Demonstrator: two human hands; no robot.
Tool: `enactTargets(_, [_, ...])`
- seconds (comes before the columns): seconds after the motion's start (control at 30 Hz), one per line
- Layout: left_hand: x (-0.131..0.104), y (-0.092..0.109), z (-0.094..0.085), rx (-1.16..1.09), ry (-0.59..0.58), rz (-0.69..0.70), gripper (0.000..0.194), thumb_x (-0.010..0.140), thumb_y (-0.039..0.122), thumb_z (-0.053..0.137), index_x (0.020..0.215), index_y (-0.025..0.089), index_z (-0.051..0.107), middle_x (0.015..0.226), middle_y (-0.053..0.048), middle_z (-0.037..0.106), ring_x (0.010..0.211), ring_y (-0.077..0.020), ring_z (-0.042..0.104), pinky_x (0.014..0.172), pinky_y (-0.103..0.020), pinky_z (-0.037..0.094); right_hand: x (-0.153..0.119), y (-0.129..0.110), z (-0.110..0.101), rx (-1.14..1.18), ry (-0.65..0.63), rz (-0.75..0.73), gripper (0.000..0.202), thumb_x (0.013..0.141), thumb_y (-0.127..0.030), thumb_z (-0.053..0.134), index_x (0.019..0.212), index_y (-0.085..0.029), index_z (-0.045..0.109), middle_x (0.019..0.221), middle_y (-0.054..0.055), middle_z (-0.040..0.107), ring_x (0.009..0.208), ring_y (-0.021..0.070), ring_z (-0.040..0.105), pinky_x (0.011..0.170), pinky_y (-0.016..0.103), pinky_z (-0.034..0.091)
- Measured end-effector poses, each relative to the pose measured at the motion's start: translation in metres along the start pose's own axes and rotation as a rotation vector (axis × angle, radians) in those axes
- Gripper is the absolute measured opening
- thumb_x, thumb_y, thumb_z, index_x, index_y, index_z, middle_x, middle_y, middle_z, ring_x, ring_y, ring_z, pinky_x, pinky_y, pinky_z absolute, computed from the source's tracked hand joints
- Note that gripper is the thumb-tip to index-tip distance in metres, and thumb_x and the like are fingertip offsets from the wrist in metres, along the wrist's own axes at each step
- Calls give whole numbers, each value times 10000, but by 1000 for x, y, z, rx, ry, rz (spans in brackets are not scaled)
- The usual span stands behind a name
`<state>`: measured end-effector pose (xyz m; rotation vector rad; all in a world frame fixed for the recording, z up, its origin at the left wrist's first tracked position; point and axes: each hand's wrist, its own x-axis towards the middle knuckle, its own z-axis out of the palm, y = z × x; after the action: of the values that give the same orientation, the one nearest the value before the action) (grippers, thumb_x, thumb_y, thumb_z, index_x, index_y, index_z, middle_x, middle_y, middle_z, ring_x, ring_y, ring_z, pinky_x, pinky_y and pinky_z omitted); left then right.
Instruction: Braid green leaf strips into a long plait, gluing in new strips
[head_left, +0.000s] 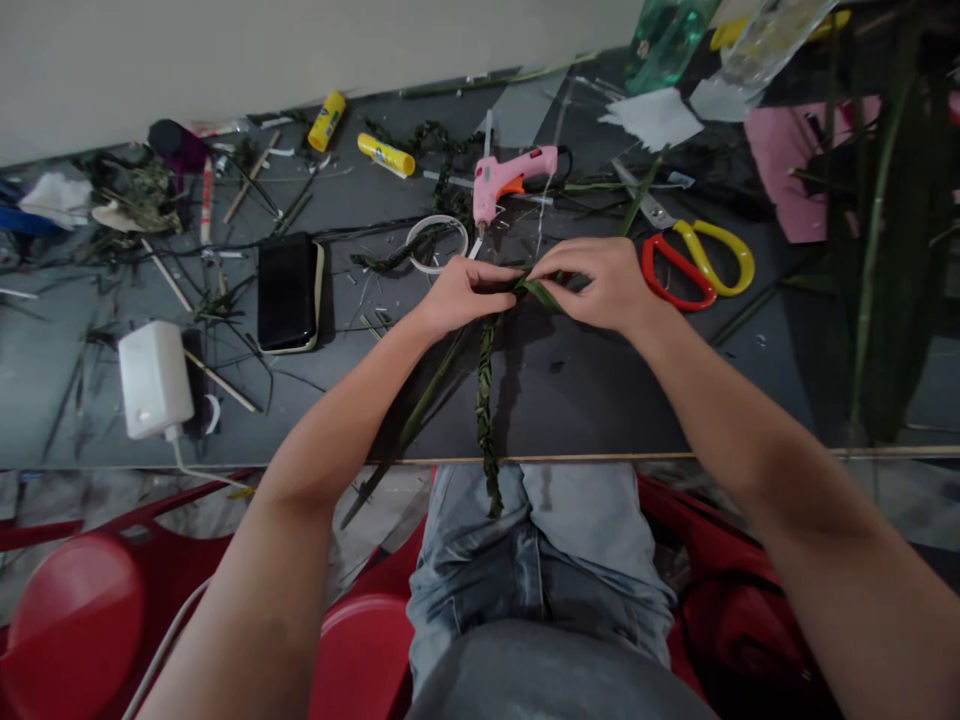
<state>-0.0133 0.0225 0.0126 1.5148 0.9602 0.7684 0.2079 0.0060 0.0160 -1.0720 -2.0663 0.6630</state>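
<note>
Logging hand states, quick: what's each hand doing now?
Left hand: closed, pinching the braided leaf strip.
Right hand: closed, gripping the same strip's loose ends.

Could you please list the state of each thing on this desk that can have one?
Braided leaf strip: partly plaited, tail hanging over the table edge.
Left hand: pinching the strip.
Right hand: pinching the strip.
Scissors: lying flat, blades shut.
Glue gun: lying on its side.
Phone: screen dark.
Glue sticks: capped, lying down.
</note>
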Motion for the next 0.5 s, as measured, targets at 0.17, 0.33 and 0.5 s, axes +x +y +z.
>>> enactTargets(0.17, [-3, -1, 6, 38, 53, 49, 205, 682, 340, 860, 814, 184, 840, 729, -8, 757, 671, -119, 659, 631, -231, 542, 0, -4, 11, 90, 93, 60, 204, 835, -418, 717, 859, -223, 773, 828, 52, 748, 762, 214, 693, 775, 379, 577])
enactTargets(0.33, [-1, -10, 12, 3, 147, 60, 215, 709, 383, 850, 808, 192, 841, 675, -5, 740, 574, -78, 595, 570, -208, 488, 3, 1, 16, 173, 165, 129, 281, 785, -469, 786, 906, -217, 749, 823, 54, 738, 766, 203, 696, 739, 349, 590])
enactTargets(0.5, [2, -16, 15, 32, 289, 103, 221, 769, 301, 800, 977, 233, 837, 774, -1, 791, 599, -85, 620, 614, -220, 517, 3, -5, 12, 191, 160, 189, 352, 820, -559, 752, 796, -209, 731, 715, 43, 710, 676, 183, 670, 654, 319, 568])
